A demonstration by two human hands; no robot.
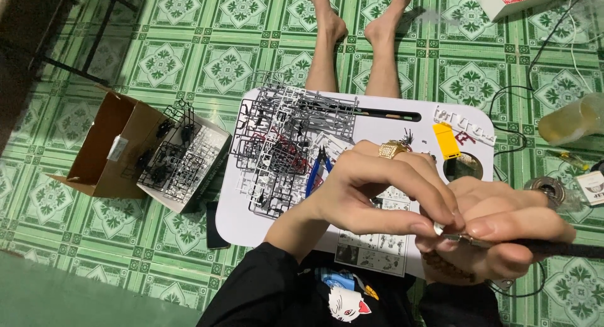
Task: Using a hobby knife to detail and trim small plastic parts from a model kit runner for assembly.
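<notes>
Green patterned floor tiles (pixel 189 62), white lap table (pixel 402 107), yellow block (pixel 446 140), blue-handled nippers (pixel 316 171).

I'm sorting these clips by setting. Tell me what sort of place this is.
Probably a room at home, used as a hobby spot. The person sits on a green patterned tile floor with a white lap table over bare legs, plastic model-kit part frames piled on it.
</notes>
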